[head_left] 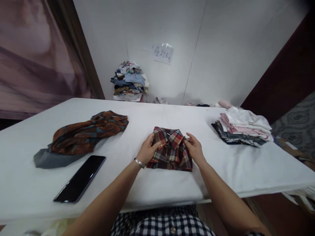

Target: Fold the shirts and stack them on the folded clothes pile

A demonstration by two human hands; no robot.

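Observation:
A red plaid shirt [172,155] lies folded into a compact rectangle on the white-covered table [211,177], its collar toward the far side. My left hand [147,150] grips the shirt's left edge beside the collar, with the thumb on top of the cloth. On the opposite side, my right hand [196,150] has its fingertips closed on the shirt's right edge near the collar, while the index finger is lifted a little. The parts of the fingers under the cloth are hidden.
To the left lies a crumpled brown-and-grey patterned garment [81,136], with a black phone [80,180] in front of it. A stack of folded clothes [244,126] sits at the right. Beyond the table's far edge, a clothes pile [130,80] stands against the wall below a handwritten paper sign [162,53].

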